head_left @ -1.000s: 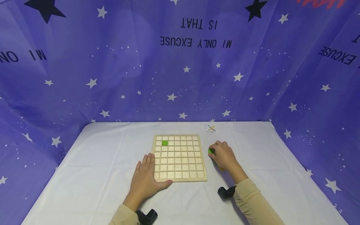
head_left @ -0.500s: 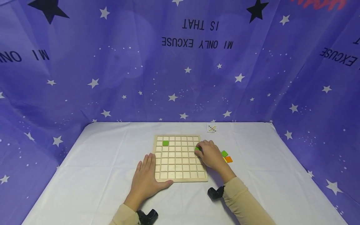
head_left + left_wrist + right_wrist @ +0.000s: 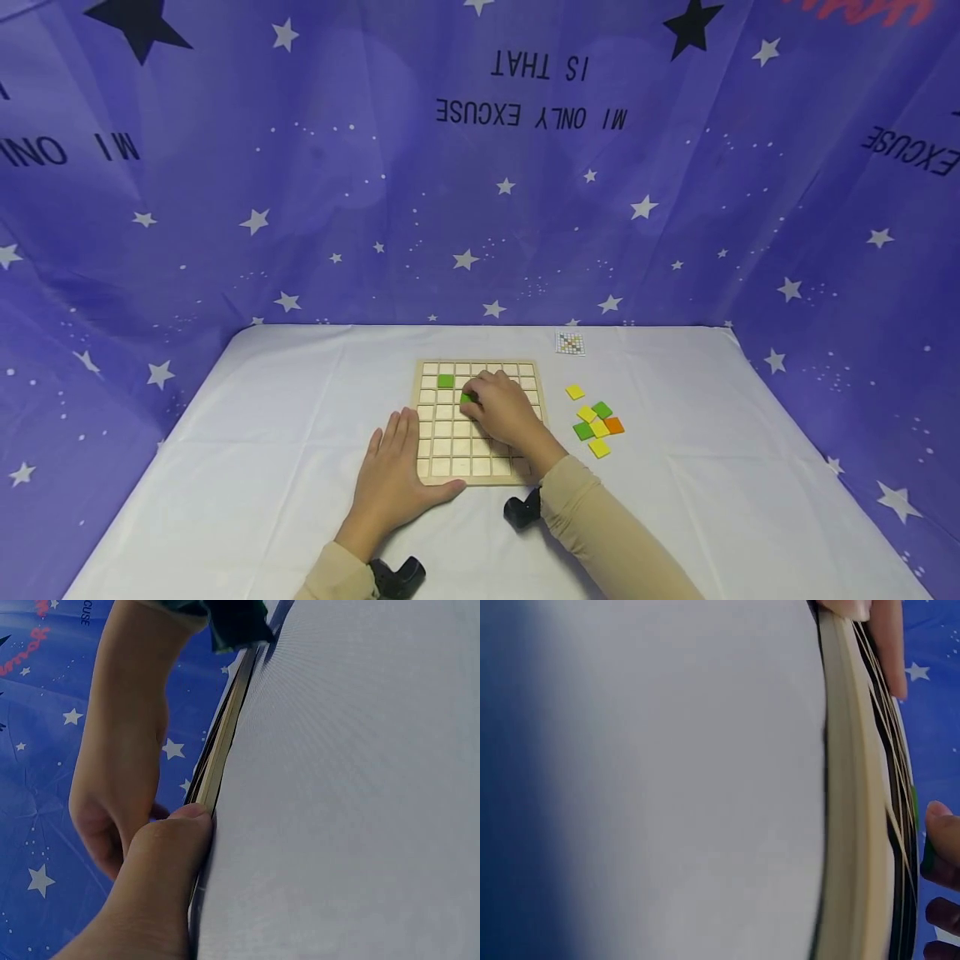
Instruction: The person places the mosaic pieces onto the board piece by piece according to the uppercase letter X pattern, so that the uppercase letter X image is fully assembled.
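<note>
A wooden grid board (image 3: pixel 442 447) lies on the white table, with one green square tile (image 3: pixel 446 381) in its second row near the left. My left hand (image 3: pixel 392 473) rests along the board's left side and near corner, fingers straight, its thumb (image 3: pixel 169 840) touching the near edge. Over the middle of the board, my right hand (image 3: pixel 501 408) pinches another green tile (image 3: pixel 467 398) between thumb and fingertips. In the right wrist view this green tile (image 3: pixel 928 856) shows partly behind the fingers, raised above the board.
Right of the board lie several loose tiles: yellow tiles (image 3: pixel 575 392), green tiles (image 3: pixel 583 431) and an orange tile (image 3: pixel 614 426). Behind them is a small printed pattern card (image 3: pixel 570 343). A purple star-printed curtain (image 3: pixel 465 208) surrounds the table.
My right hand has carried the green tile leftward from the loose tiles to over the board, uncovering the pile. My left hand keeps its place on the board.
</note>
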{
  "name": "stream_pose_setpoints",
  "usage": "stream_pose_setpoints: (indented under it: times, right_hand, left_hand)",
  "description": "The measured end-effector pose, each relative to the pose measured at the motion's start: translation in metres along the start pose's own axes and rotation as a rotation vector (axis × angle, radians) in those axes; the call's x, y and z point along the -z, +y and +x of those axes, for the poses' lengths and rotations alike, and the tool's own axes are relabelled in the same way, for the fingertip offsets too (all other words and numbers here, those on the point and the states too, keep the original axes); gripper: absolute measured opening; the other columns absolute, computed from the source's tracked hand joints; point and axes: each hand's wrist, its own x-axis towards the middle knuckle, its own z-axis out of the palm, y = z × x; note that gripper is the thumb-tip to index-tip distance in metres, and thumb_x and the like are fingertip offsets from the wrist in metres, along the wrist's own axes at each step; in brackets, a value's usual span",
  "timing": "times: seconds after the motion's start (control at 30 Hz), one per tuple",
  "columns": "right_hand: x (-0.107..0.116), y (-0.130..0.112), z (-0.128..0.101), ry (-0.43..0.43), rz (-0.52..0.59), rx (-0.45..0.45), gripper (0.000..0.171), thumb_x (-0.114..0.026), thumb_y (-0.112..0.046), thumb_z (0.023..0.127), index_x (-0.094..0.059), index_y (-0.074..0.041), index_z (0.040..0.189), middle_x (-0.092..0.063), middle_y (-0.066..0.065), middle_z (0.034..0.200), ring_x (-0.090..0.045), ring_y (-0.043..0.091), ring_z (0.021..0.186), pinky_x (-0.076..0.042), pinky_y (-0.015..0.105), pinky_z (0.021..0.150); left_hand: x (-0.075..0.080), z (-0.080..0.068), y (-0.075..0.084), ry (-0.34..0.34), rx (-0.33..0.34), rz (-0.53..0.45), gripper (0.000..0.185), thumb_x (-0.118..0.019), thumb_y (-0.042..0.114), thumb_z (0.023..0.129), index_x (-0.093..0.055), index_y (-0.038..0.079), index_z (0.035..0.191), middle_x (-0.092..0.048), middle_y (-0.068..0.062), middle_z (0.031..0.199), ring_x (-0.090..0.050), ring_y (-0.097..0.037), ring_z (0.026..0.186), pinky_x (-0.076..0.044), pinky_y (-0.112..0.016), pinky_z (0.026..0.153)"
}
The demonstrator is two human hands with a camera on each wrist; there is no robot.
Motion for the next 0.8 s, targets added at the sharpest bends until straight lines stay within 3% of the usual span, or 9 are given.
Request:
stream_pose_setpoints:
  times: [0.33,0.5,0.8]
  right_hand:
    - [-0.013,-0.008,0.011,0.050,-0.063,-0.011,0.027,-0.065,-0.038,0.096,-0.074,-0.018,0.111,-0.066,-0.005,0.107,-0.058,0.013,0.089,-0.053,0.029,0.075]
    - [-0.013,-0.008,0.012,0.065,-0.031,-0.038,0.025,-0.067,-0.038,0.094,-0.075,-0.020,0.109,-0.066,-0.005,0.107,-0.057,0.013,0.088,-0.051,0.028,0.072]
    - [-0.013,-0.010,0.015,0.056,0.061,-0.139,0.023,-0.071,-0.036,0.091,-0.077,-0.022,0.108,-0.067,-0.004,0.111,-0.058,0.014,0.092,-0.052,0.029,0.078]
  left_hand:
    - [-0.001,0.000,-0.001,-0.003,0.001,0.015,0.137,-0.058,0.090,0.065,-0.018,-0.003,0.157,-0.023,-0.020,0.163,-0.019,-0.035,0.153,-0.017,-0.054,0.124]
    - [0.001,0.000,0.000,-0.004,0.004,0.021,0.136,-0.059,0.089,0.065,-0.018,-0.003,0.156,-0.023,-0.020,0.163,-0.020,-0.035,0.153,-0.018,-0.054,0.124]
    - [0.001,0.000,0.000,-0.014,0.005,0.018,0.136,-0.058,0.090,0.066,-0.017,-0.003,0.157,-0.022,-0.019,0.163,-0.019,-0.035,0.153,-0.017,-0.054,0.124]
